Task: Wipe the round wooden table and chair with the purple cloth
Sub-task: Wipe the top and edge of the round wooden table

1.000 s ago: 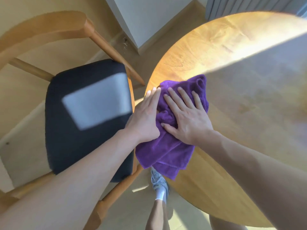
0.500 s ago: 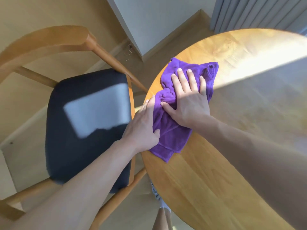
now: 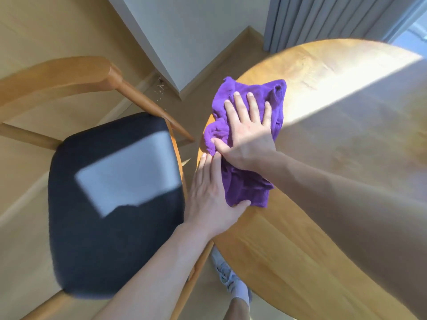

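The purple cloth (image 3: 242, 181) lies bunched on the left edge of the round wooden table (image 3: 323, 181). My right hand (image 3: 248, 132) presses flat on the cloth's far half, fingers spread and straight. Just nearer me, my left hand (image 3: 212, 197) lies flat at the table's rim, with straight fingers beside the cloth and its thumb touching the cloth's near edge. To the left, close to the table, stands the wooden chair (image 3: 69, 75) with a dark seat pad (image 3: 111, 204). A bright patch of light falls on the pad.
A white wall corner (image 3: 175, 42) and grey curtains (image 3: 323, 17) stand beyond the table. My foot in a light shoe (image 3: 228, 276) is on the tan floor between chair and table. Sunlight crosses the far tabletop.
Both hands have slid the cloth away from me along the table's left edge. It hung over the rim a second ago and now lies on the top.
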